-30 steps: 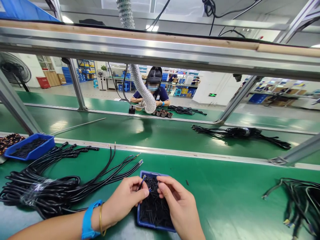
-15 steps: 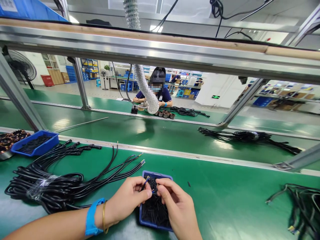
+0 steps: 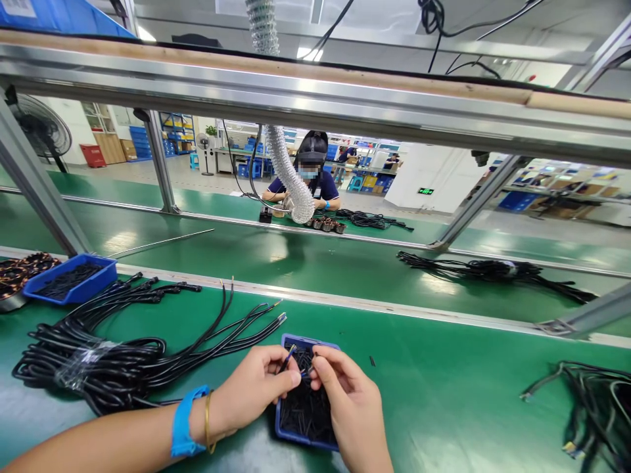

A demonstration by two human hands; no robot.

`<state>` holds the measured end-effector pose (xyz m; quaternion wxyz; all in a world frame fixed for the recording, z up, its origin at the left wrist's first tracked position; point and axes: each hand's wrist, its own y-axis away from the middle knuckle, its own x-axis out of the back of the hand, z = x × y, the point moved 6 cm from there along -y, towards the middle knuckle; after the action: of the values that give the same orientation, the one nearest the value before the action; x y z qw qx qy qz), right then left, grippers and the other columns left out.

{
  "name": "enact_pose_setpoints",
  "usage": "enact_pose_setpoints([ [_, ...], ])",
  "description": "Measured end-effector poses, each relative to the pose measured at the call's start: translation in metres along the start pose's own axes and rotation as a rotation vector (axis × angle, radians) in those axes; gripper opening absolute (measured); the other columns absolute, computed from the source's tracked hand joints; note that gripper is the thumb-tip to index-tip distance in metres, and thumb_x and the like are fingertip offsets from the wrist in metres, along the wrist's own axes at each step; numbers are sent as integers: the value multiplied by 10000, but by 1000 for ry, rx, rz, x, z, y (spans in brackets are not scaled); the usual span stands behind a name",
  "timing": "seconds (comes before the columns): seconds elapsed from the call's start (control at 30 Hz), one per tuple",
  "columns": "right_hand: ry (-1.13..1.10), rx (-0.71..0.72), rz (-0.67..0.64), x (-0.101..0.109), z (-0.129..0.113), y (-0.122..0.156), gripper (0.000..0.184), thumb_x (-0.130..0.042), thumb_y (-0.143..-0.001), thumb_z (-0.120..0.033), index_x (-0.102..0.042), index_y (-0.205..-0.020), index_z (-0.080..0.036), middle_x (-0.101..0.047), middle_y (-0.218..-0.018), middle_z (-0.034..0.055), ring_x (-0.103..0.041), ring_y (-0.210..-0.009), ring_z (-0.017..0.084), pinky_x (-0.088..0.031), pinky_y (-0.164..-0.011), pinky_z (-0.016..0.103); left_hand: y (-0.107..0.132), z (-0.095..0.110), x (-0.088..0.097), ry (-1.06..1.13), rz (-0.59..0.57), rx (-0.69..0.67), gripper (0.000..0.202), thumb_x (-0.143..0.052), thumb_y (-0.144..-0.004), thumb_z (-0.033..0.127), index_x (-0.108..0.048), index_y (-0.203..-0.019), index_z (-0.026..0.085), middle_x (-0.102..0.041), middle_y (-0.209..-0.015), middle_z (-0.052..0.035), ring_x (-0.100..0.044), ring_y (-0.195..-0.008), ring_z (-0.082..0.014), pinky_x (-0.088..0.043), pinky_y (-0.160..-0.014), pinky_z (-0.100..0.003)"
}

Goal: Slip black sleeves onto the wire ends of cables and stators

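Note:
My left hand (image 3: 259,387) is shut on a thin black cable end (image 3: 288,358) with a yellow core showing at its tip. A short blue core (image 3: 304,372) sticks out past those fingertips towards my right hand (image 3: 348,407). The right fingertips are pinched close to that blue core, and anything in them is hidden. Both hands are over a small blue tray (image 3: 308,341) full of short black tubes. To the left lies a large taped bundle of black cables (image 3: 93,364), its stripped ends (image 3: 280,319) pointing towards the tray.
A second black cable bundle (image 3: 586,407) lies at the right of the green belt (image 3: 434,407). A blue tray (image 3: 69,279) and dark coils (image 3: 12,276) are at back left. An aluminium rail (image 3: 296,89) crosses above. A co-worker (image 3: 310,190) sits beyond it, behind a flexible duct (image 3: 288,174).
The view has shifted slightly, so the tray and cables sit a little further right. My hands stay over the tray, and the blue core now shows more clearly between them.

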<state>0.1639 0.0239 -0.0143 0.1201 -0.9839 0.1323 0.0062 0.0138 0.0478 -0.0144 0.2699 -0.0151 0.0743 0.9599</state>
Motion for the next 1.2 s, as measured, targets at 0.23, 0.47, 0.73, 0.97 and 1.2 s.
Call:
enact_pose_setpoints([
  [0.23,177,363,30,-1,-23,7,121,-707,-904,-308,-791,-883,-223,-753,-846,67,-712,-709,176,-596,-597,237,0,-2,-1,33,2,12,395,-766,-749,510,-556,-744,176,-492,-669,44,-421,-624,-111,-354,-583,-241],
  [0.47,277,446,31,-1,-24,9,97,-675,-923,-242,-770,-908,-226,-745,-847,55,-716,-734,176,-594,-628,245,0,-1,-1,29,7,16,392,-758,-756,509,-553,-744,175,-484,-665,48,-418,-616,-110,-350,-576,-242],
  [0.73,318,498,49,0,-27,9,94,-668,-928,-226,-760,-908,-222,-744,-841,51,-717,-722,173,-596,-623,247,1,-2,-2,33,0,14,362,-751,-764,480,-551,-744,179,-480,-664,49,-416,-615,-108,-355,-577,-241],
  [0.97,338,595,5,-9,-35,13,128,-640,-935,-159,-746,-930,-230,-747,-837,26,-724,-752,164,-586,-679,246,2,-3,-1,18,13,14,334,-715,-773,466,-550,-753,176,-480,-660,47,-421,-602,-108,-359,-573,-247],
  [1.2,737,319,140,68,-8,-39,254,-614,-926,-441,-758,-892,-234,-779,-847,67,-694,-659,219,-548,-618,347,0,-4,1,-24,-2,21,332,-697,-768,472,-552,-772,174,-498,-667,39,-430,-590,-105,-356,-564,-246],
])
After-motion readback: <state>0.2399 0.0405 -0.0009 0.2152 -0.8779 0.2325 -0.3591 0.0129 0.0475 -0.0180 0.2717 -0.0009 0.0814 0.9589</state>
